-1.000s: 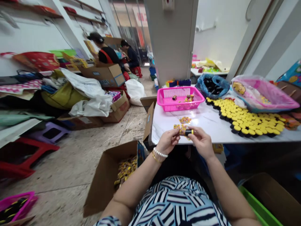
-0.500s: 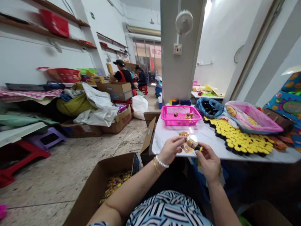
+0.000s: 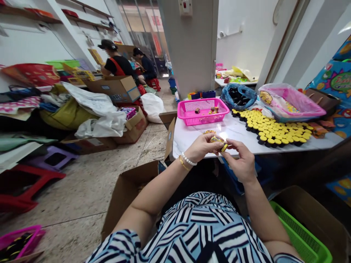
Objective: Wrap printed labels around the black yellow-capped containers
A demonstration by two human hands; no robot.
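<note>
A small yellow-capped bottle (image 3: 224, 147) in a colourful wrapper is held in front of me, at the table's near edge. My left hand (image 3: 202, 149), with a pearl bracelet and a gold bangle at the wrist, is closed around its wrapped body. The thumb and forefinger of my right hand (image 3: 242, 160) close on the capped end. My fingers cover much of the bottle. Just beyond my left hand, a bit of colourful printed wrapping (image 3: 210, 132) lies on the white table (image 3: 189, 140).
On the table stand a pink basket (image 3: 203, 118) with a few small bottles, many yellow-capped bottles (image 3: 276, 129), a blue bag (image 3: 238, 96) of black pieces and a pink tray (image 3: 307, 106). A cardboard box (image 3: 123, 197) and a green basket (image 3: 304, 232) flank me. Two people sit far off.
My view has tilted down and swung slightly right. The bottle has turned so its yellow cap faces me more, and my left hand now wraps its body. My hands have come closer together.
</note>
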